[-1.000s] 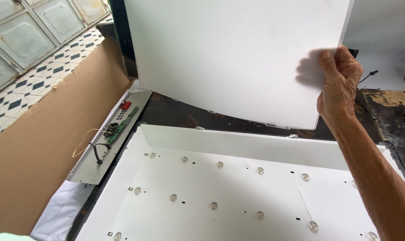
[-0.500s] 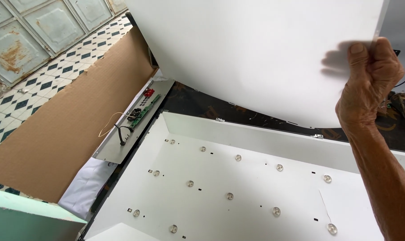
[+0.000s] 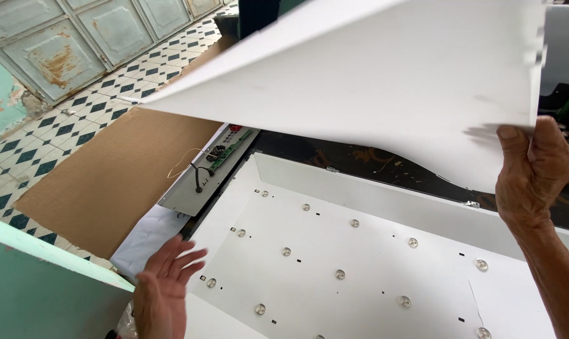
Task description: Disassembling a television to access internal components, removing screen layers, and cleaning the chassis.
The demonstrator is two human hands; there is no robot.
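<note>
While lifted over the white tray [image 3: 385, 194], white sheet [image 3: 372, 81] in right hand [image 3: 535, 169].

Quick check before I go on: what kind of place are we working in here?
Probably a small repair workshop at floor level, perhaps in a house. An opened white backlight tray studded with round LED lenses lies beside a bare green circuit board, on cardboard spread over a patterned tile floor.

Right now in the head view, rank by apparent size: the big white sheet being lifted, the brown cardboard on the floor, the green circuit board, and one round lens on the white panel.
1. Big white sheet, though nearest the camera
2. Brown cardboard
3. Green circuit board
4. Round lens
</note>
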